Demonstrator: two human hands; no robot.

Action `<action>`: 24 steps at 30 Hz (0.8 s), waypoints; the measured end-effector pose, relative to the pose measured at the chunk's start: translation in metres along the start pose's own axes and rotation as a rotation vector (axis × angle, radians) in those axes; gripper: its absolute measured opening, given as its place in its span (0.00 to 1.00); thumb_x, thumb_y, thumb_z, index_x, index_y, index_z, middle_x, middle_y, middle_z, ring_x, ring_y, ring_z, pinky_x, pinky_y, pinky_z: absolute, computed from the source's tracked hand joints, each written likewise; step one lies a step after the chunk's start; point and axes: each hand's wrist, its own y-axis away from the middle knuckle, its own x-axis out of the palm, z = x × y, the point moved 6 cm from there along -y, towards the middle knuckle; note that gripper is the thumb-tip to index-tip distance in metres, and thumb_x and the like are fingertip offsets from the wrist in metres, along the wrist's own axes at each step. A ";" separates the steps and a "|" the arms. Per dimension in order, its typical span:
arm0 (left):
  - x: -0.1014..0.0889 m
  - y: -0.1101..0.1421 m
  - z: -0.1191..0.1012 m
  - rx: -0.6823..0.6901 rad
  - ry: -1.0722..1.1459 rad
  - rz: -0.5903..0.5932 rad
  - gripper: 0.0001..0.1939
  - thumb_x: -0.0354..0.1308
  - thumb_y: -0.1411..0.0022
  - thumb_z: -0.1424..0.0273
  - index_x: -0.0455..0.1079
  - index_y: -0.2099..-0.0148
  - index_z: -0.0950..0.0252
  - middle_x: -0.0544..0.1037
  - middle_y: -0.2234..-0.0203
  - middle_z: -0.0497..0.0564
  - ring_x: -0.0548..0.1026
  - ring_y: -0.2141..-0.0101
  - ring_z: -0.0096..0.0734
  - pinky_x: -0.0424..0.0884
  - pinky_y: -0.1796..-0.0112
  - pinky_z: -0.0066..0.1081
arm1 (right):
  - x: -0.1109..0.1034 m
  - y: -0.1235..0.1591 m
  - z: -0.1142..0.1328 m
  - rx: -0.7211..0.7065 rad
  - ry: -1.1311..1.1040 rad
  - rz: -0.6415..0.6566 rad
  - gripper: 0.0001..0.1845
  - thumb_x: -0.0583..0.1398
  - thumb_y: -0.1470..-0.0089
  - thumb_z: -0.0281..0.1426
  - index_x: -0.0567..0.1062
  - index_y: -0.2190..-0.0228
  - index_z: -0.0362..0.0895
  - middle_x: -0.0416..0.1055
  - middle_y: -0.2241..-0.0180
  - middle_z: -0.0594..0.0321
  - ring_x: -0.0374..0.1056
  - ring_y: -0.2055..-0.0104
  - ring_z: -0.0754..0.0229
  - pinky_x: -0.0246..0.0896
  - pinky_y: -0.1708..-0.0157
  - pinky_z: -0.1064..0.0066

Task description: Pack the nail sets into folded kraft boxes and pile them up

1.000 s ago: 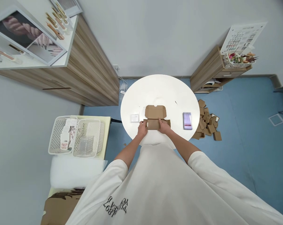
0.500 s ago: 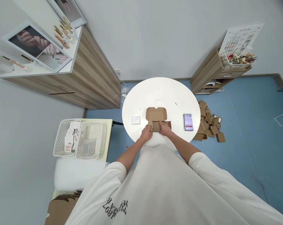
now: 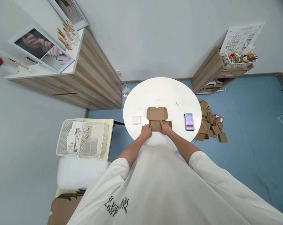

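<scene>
A small brown cardboard box (image 3: 157, 113) lies on the white round table (image 3: 141, 93), its lid flap standing open on the far side. My left hand (image 3: 146, 131) is at the box's left end, fingers bent against the side wall. On the right, my right hand (image 3: 166, 128) grips the near part, its thumb reaching over the inside and the other fingers hidden beneath or behind the cardboard. A side flap sticks out past the right hand. Left of the box lies a flat clear case (image 3: 137, 120).
A phone (image 3: 189, 122) lies at the table's right. Many small cardboard boxes (image 3: 210, 123) are heaped on the floor beyond it. On a side table at left stand white baskets (image 3: 104, 140) above a white bubble-wrap-like roll (image 3: 81, 173). A wooden cabinet (image 3: 99, 72) rises behind them.
My left hand folded the left end flap inward, then eased back to the outside of that end. My right hand has stayed on the box. The view has shifted slightly.
</scene>
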 end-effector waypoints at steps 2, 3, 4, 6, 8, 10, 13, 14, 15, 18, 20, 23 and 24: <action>0.001 -0.002 -0.002 0.027 0.003 -0.016 0.22 0.53 0.38 0.74 0.68 0.42 0.66 0.69 0.49 0.67 0.62 0.44 0.55 0.57 0.45 0.51 | 0.000 0.000 0.000 0.000 -0.002 0.002 0.62 0.63 0.43 0.37 0.23 0.30 0.43 0.62 0.38 0.42 0.65 0.41 0.44 0.62 0.48 0.61; 0.002 -0.002 -0.003 0.040 -0.001 -0.021 0.23 0.53 0.39 0.75 0.68 0.41 0.68 0.69 0.48 0.68 0.62 0.43 0.56 0.56 0.45 0.52 | 0.000 0.000 0.000 -0.001 -0.003 0.005 0.62 0.63 0.43 0.38 0.23 0.30 0.43 0.62 0.37 0.42 0.65 0.41 0.44 0.62 0.48 0.61; 0.002 -0.003 -0.004 0.050 -0.012 -0.024 0.23 0.53 0.39 0.75 0.68 0.41 0.69 0.69 0.48 0.69 0.61 0.43 0.56 0.55 0.45 0.52 | 0.000 0.000 0.000 -0.001 -0.004 0.007 0.62 0.63 0.43 0.38 0.23 0.30 0.44 0.61 0.37 0.42 0.65 0.41 0.43 0.62 0.47 0.60; 0.002 -0.006 -0.006 0.061 -0.043 -0.016 0.23 0.53 0.40 0.76 0.69 0.42 0.69 0.69 0.49 0.70 0.62 0.44 0.56 0.54 0.45 0.52 | 0.000 0.000 -0.001 0.002 -0.005 0.012 0.62 0.64 0.43 0.39 0.23 0.30 0.44 0.60 0.37 0.41 0.65 0.41 0.43 0.61 0.47 0.60; 0.002 -0.008 -0.007 0.059 -0.068 0.004 0.22 0.53 0.40 0.77 0.70 0.43 0.69 0.70 0.50 0.69 0.62 0.45 0.56 0.55 0.46 0.51 | 0.001 -0.001 -0.001 0.010 -0.009 0.016 0.62 0.64 0.43 0.39 0.23 0.30 0.44 0.61 0.37 0.41 0.65 0.41 0.43 0.61 0.47 0.59; 0.000 -0.010 -0.006 0.040 -0.076 -0.001 0.21 0.53 0.39 0.76 0.69 0.43 0.68 0.70 0.48 0.68 0.63 0.45 0.56 0.57 0.46 0.50 | 0.001 -0.001 -0.001 0.014 -0.011 0.015 0.61 0.63 0.42 0.37 0.23 0.30 0.44 0.61 0.37 0.42 0.65 0.42 0.43 0.62 0.47 0.59; -0.007 -0.009 -0.004 0.016 -0.065 -0.077 0.24 0.55 0.38 0.75 0.65 0.40 0.65 0.62 0.38 0.66 0.62 0.43 0.56 0.59 0.47 0.49 | 0.001 0.000 0.000 0.013 -0.013 0.007 0.60 0.62 0.42 0.35 0.23 0.30 0.43 0.62 0.37 0.42 0.66 0.42 0.43 0.63 0.49 0.60; -0.009 -0.009 -0.003 0.022 -0.053 -0.097 0.26 0.56 0.39 0.75 0.62 0.38 0.64 0.57 0.35 0.65 0.62 0.42 0.56 0.60 0.47 0.49 | 0.001 0.000 0.000 0.011 -0.012 0.006 0.60 0.62 0.42 0.35 0.23 0.30 0.43 0.62 0.37 0.42 0.66 0.42 0.43 0.63 0.49 0.60; -0.010 -0.009 -0.003 0.036 -0.039 -0.104 0.28 0.58 0.39 0.75 0.60 0.37 0.62 0.53 0.32 0.64 0.62 0.42 0.56 0.61 0.47 0.49 | 0.001 0.000 0.000 0.009 -0.012 0.005 0.60 0.61 0.42 0.35 0.23 0.30 0.43 0.62 0.37 0.42 0.66 0.42 0.43 0.63 0.49 0.60; -0.010 -0.011 -0.005 0.081 -0.035 -0.068 0.33 0.58 0.38 0.75 0.54 0.34 0.59 0.46 0.29 0.62 0.66 0.43 0.54 0.63 0.48 0.47 | 0.002 0.000 0.000 0.008 -0.012 0.004 0.59 0.60 0.42 0.35 0.22 0.30 0.43 0.61 0.37 0.43 0.65 0.42 0.43 0.63 0.48 0.59; -0.009 -0.013 -0.005 0.092 -0.064 -0.046 0.34 0.57 0.38 0.76 0.51 0.33 0.59 0.46 0.29 0.63 0.68 0.45 0.52 0.64 0.48 0.47 | 0.002 0.000 -0.001 0.013 -0.022 0.001 0.58 0.60 0.42 0.36 0.23 0.30 0.44 0.60 0.36 0.43 0.66 0.42 0.43 0.63 0.48 0.59; -0.008 -0.017 -0.003 0.101 -0.074 -0.043 0.34 0.58 0.39 0.77 0.51 0.34 0.59 0.47 0.29 0.64 0.69 0.45 0.51 0.63 0.47 0.46 | 0.003 0.006 -0.002 -0.019 -0.043 -0.035 0.55 0.59 0.41 0.36 0.26 0.29 0.44 0.60 0.36 0.45 0.66 0.44 0.44 0.62 0.48 0.59; -0.007 -0.018 -0.002 0.104 -0.065 -0.045 0.35 0.59 0.39 0.76 0.51 0.34 0.58 0.47 0.29 0.64 0.70 0.45 0.51 0.63 0.47 0.46 | 0.003 0.010 -0.004 -0.041 -0.046 -0.070 0.53 0.58 0.40 0.35 0.29 0.29 0.44 0.59 0.36 0.45 0.64 0.43 0.44 0.61 0.47 0.59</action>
